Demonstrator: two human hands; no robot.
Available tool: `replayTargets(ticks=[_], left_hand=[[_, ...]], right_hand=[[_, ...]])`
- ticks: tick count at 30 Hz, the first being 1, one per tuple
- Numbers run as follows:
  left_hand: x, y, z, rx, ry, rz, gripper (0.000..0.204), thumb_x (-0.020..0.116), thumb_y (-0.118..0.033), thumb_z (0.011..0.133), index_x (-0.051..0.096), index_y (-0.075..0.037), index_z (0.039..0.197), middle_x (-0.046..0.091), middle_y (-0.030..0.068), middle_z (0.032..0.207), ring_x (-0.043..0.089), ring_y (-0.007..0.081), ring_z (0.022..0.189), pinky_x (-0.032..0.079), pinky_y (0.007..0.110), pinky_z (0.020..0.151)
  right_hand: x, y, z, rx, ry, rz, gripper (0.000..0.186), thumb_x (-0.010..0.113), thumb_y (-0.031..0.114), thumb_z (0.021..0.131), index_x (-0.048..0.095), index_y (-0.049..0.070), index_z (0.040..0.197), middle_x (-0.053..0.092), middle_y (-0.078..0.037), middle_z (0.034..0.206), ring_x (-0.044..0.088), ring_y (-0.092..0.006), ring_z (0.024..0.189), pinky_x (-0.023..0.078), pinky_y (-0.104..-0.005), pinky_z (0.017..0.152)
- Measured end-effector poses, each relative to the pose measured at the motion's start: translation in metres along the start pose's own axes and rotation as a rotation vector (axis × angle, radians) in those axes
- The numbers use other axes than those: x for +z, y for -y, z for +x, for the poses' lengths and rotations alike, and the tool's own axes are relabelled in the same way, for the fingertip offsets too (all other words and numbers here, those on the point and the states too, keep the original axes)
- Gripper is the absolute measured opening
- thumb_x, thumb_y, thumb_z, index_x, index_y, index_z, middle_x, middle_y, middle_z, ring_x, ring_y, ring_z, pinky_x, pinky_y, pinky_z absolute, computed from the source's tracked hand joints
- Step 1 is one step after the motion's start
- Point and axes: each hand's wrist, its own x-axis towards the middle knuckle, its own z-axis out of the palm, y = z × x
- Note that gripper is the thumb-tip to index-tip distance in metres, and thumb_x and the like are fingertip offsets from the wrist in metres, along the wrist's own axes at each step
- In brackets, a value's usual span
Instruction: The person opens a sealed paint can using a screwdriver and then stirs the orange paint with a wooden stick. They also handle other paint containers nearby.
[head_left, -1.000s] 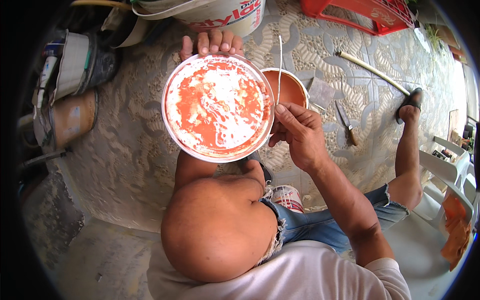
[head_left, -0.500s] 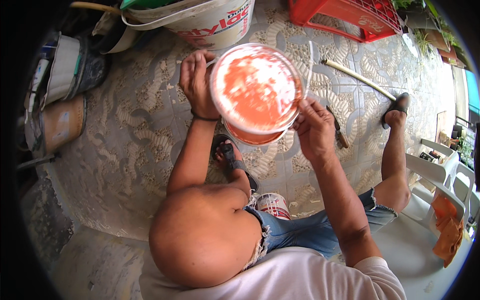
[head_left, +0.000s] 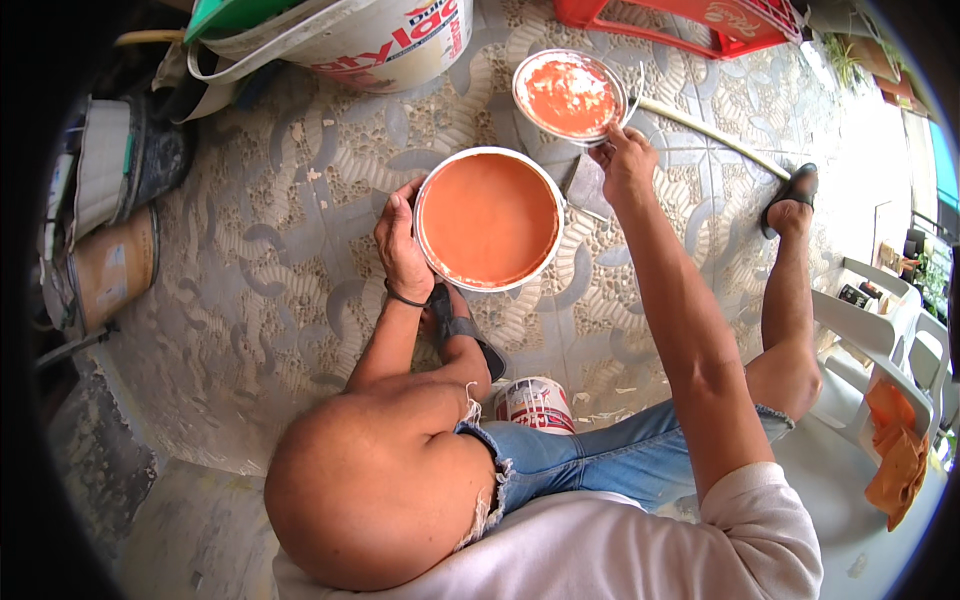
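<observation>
My left hand point(head_left: 403, 248) is wrapped round the left side of a round white paint bucket point(head_left: 490, 152). Smooth orange paint point(head_left: 490, 220) fills much of it, and its top is uncovered. Farther off to the right, my right hand point(head_left: 630, 165) pinches the near edge of the bucket's lid point(head_left: 565, 92). Orange and white paint is smeared over the side of the lid turned toward me. The lid is held apart from the bucket, and my right thumb and fingers are closed on its rim.
A large white bucket point(head_left: 400, 55) stands far left and a red crate point(head_left: 640, 28) far right. A pole point(head_left: 715, 140) and a grey flat piece point(head_left: 590, 188) lie on the patterned floor. A small paint-stained bucket point(head_left: 536, 405) is near my legs; an orange cloth point(head_left: 895, 450) hangs from a white chair point(head_left: 850, 330).
The lid has come off the bucket and moved far and right in my right hand, uncovering the orange paint. My left hand stays at the bucket, slightly lower in the view.
</observation>
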Motion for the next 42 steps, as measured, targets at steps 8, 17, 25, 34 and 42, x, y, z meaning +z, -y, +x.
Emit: replayTargets(ticks=[8,17,25,34,42], left_hand=[[0.003,0.001,-0.003,-0.028,0.025,-0.116,0.068,0.045,-0.051,0.112,0.057,0.011,0.138,0.066,0.0182,0.133,0.063,0.0263,0.124,0.050,0.039,0.109],[-0.004,-0.002,0.007,-0.072,0.037,-0.124,0.065,0.049,-0.049,0.111,0.060,0.011,0.135,0.069,0.0179,0.129,0.067,0.0248,0.119,0.053,0.038,0.106],[-0.013,0.003,0.003,-0.151,-0.037,-0.111,0.061,0.050,-0.047,0.112,0.063,0.009,0.132,0.072,0.0148,0.125,0.069,0.0229,0.115,0.053,0.036,0.103],[-0.025,0.045,-0.047,-0.532,-0.307,-0.177,0.033,0.053,-0.031,0.107,0.070,-0.006,0.118,0.073,0.0047,0.109,0.071,0.0142,0.095,0.057,0.030,0.075],[-0.038,0.061,-0.060,-0.511,-0.162,-0.308,0.030,0.053,-0.023,0.104,0.067,-0.004,0.124,0.071,0.0056,0.118,0.070,0.0147,0.105,0.060,0.032,0.086]], right_hand=[[0.031,-0.016,0.020,0.003,-0.022,-0.068,0.018,0.070,0.013,0.101,0.066,-0.004,0.104,0.070,-0.010,0.086,0.068,-0.0191,0.071,0.060,-0.0319,0.064],[0.019,-0.011,0.036,0.006,0.217,-0.131,0.047,0.068,0.013,0.102,0.056,-0.018,0.134,0.072,-0.020,0.112,0.073,-0.0237,0.089,0.065,-0.0336,0.075],[-0.033,0.027,0.005,-0.393,0.104,-0.658,0.041,0.067,0.025,0.102,0.067,-0.008,0.128,0.077,-0.020,0.104,0.076,-0.0220,0.084,0.060,-0.0331,0.072],[-0.111,-0.075,-0.084,-0.246,0.235,-1.058,0.028,0.068,0.029,0.101,0.075,0.002,0.105,0.074,-0.025,0.088,0.074,-0.0404,0.081,0.057,-0.0445,0.076],[-0.041,-0.058,-0.147,0.191,0.459,-0.397,0.048,0.051,0.040,0.111,0.065,0.002,0.137,0.076,-0.010,0.113,0.074,-0.0186,0.097,0.062,-0.0355,0.082]])
